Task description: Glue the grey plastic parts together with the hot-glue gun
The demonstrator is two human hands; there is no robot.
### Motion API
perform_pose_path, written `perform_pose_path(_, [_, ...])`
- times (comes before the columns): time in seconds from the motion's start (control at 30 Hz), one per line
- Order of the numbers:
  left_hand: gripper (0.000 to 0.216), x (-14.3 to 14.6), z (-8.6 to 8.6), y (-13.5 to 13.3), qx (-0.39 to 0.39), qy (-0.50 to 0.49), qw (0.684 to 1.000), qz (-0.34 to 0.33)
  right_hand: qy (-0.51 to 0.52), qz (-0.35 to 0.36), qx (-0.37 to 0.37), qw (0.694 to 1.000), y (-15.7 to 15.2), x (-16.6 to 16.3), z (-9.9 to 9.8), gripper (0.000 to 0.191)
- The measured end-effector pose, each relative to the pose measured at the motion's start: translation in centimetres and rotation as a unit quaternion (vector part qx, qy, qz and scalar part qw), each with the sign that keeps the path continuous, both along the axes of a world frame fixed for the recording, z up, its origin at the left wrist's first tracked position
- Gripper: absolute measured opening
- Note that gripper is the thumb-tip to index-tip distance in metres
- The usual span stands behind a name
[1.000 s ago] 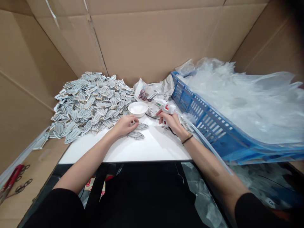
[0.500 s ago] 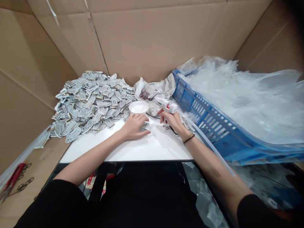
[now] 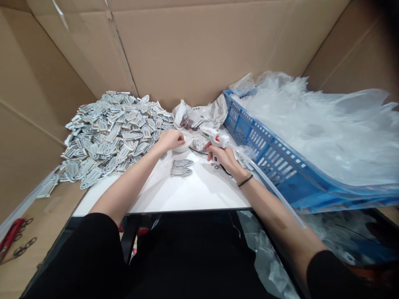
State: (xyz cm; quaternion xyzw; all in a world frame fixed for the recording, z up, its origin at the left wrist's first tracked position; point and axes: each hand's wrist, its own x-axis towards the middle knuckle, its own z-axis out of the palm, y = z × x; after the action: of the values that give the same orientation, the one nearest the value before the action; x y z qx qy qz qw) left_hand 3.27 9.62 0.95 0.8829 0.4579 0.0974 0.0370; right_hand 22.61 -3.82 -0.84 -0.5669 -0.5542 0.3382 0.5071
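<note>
**Hands at the bowl and glue gun, two grey pieces below**

Right hand (image 3: 222, 157) is wrapped around the grip of a white glue gun (image 3: 213, 136), nozzle pointing toward the left hand. A dark band sits on the right wrist, and a clear glue stick trails back from the gun along the forearm.

Left hand (image 3: 170, 139) is reaching into a small white bowl (image 3: 184, 146), fingers curled together over its rim; whether they pinch anything, cannot tell. The bowl lies between the two hands, mostly hidden by the left one.

Just below the left hand, on the white worktop (image 3: 199, 191), lie two flat grey pieces (image 3: 181, 167), side by side, touching neither hand.

Left of the left hand: a large heap of the same grey pieces (image 3: 109, 133), spilling off the worktop's edge onto cardboard.

Beyond both hands: crumpled printed paper (image 3: 202, 114) against the cardboard wall (image 3: 199, 50).

Right of the right hand: a blue plastic crate (image 3: 274, 166), tilted, filled with clear plastic bags (image 3: 318, 124).

Far out to the left, near the person's left elbow: red-handled tool (image 3: 9, 234) on the cardboard.
</note>
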Motion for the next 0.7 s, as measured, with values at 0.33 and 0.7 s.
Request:
perform_pose_path(0.33, [0.025, 1.6, -1.4, 1.2, -0.033, -0.075, 0.997, -0.017, 0.000, 0.007, 0.006, 1.000, 0.2, 0.3, -0.5, 0.016])
perform_pose_path(0.7, [0.026, -0.8, -0.3, -3.0, 0.008, -0.283, 0.959, -0.032, 0.011, 0.001, -0.006, 1.000, 0.1, 0.1, 0.1, 0.014])
